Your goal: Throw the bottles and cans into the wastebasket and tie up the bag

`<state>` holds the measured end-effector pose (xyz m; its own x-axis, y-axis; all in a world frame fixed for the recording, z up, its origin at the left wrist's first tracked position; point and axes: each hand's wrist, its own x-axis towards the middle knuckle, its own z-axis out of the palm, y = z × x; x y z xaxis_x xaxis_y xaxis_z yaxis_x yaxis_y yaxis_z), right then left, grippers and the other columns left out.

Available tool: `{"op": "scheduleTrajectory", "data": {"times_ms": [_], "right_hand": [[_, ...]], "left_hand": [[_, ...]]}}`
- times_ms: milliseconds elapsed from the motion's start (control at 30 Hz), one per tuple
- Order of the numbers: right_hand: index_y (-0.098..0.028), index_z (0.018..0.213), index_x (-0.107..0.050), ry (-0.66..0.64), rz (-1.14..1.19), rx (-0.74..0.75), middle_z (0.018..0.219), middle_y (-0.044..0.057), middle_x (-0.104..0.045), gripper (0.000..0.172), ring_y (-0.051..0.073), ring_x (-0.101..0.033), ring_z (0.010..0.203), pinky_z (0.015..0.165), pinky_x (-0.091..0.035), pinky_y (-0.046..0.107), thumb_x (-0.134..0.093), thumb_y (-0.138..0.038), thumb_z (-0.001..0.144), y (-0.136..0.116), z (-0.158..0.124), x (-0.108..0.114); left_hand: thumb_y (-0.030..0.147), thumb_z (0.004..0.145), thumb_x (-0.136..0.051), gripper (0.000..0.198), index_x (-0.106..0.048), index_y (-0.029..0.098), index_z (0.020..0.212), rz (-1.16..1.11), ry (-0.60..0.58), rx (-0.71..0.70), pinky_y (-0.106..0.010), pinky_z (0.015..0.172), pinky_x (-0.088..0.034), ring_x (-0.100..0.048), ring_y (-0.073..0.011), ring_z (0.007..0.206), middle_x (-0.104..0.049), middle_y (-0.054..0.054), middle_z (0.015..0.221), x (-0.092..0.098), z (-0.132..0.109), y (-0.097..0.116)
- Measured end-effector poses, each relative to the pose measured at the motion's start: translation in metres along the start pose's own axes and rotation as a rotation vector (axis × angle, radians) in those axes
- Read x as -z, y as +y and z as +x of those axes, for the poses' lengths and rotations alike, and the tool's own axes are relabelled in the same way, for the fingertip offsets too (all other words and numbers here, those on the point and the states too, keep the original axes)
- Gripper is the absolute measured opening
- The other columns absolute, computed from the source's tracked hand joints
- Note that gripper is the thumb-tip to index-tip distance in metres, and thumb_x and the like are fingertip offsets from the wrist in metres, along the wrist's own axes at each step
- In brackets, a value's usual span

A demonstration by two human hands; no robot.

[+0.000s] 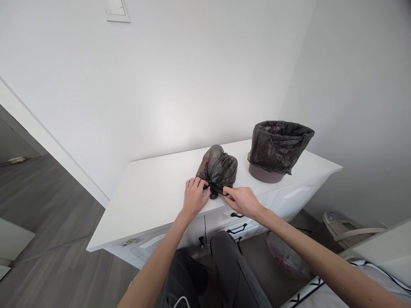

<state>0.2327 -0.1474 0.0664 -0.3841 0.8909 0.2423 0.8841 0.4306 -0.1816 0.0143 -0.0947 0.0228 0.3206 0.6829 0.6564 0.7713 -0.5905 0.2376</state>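
A filled black trash bag point(219, 164), thin enough to show some of its contents, lies on the white cabinet top point(154, 188). Its gathered neck points toward me, and a small dark bunch of plastic hangs between my hands. My left hand point(194, 196) pinches the gathered plastic on the left side of the neck. On the right side, my right hand point(242, 200) grips a strand of the same plastic between thumb and fingers. What exactly is inside the bag cannot be made out.
Right of the bag stands a brown trash can point(266, 174) with a black liner point(279, 147) folded over its rim. Below the top are drawers with black handles point(236, 229). A clear plastic bag point(285, 254) sits on the floor near a beige appliance point(342, 226).
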Motion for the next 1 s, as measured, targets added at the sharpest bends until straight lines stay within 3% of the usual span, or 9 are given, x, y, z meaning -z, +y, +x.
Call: {"op": "scheduleTrajectory", "data": {"times_ms": [167,400,600,800,900,1000], "right_hand": [[-0.024,0.095,-0.064,0.041,0.074,0.099,0.069,-0.002,-0.069,0.015,0.014,-0.058,0.059,0.059,-0.021,0.026,-0.052,-0.030,0.102,0.026,-0.012,-0.001],[-0.025,0.108,-0.063,-0.018,0.077,0.198,0.065,-0.004,-0.068,0.015,0.014,-0.058,0.057,0.061,-0.024,0.026,-0.052,-0.033,0.103,0.047,-0.020,0.000],[-0.025,0.102,-0.059,-0.078,0.018,0.208,0.066,-0.003,-0.068,0.011,0.016,-0.058,0.059,0.060,-0.020,0.026,-0.056,-0.035,0.100,0.043,-0.022,-0.001],[-0.025,0.090,-0.058,-0.082,0.028,0.239,0.064,-0.003,-0.066,0.010,0.015,-0.055,0.056,0.059,-0.018,0.027,-0.056,-0.030,0.099,0.038,-0.028,0.013],[-0.024,0.081,-0.056,-0.079,0.040,0.281,0.067,-0.002,-0.067,0.017,0.014,-0.053,0.056,0.058,-0.018,0.028,-0.055,-0.028,0.098,0.039,-0.036,0.022],[-0.023,0.081,-0.057,-0.072,0.056,0.283,0.068,-0.002,-0.067,0.017,0.013,-0.053,0.055,0.058,-0.020,0.027,-0.056,-0.027,0.097,0.043,-0.047,0.026]], "left_hand": [[0.026,0.094,-0.062,0.001,-0.062,0.026,0.094,0.008,0.042,0.018,-0.048,0.096,-0.043,-0.060,-0.0308,0.102,-0.067,-0.009,0.099,-0.004,0.001,-0.003],[0.024,0.094,-0.060,0.003,-0.060,0.026,0.096,0.090,0.077,0.101,-0.048,0.096,-0.042,-0.061,-0.0313,0.099,-0.069,-0.009,0.098,-0.006,0.004,-0.003],[0.027,0.092,-0.060,0.017,-0.059,0.026,0.109,-0.102,0.126,0.393,-0.049,0.099,-0.043,-0.066,-0.0311,0.096,-0.070,-0.007,0.093,-0.008,0.006,-0.009],[0.031,0.097,-0.049,0.020,-0.056,0.025,0.115,-0.200,0.140,0.575,-0.042,0.079,-0.048,-0.069,-0.0302,0.086,-0.073,-0.007,0.094,-0.003,0.006,-0.020],[0.038,0.100,-0.045,0.020,-0.060,0.025,0.104,-0.257,0.164,0.683,-0.039,0.074,-0.047,-0.068,-0.0299,0.082,-0.073,-0.008,0.088,0.000,0.005,-0.026],[0.053,0.103,-0.036,0.043,-0.057,0.026,0.076,-0.319,0.182,0.808,-0.039,0.067,-0.045,-0.064,-0.0300,0.070,-0.065,-0.009,0.068,0.002,0.001,-0.032]]}}
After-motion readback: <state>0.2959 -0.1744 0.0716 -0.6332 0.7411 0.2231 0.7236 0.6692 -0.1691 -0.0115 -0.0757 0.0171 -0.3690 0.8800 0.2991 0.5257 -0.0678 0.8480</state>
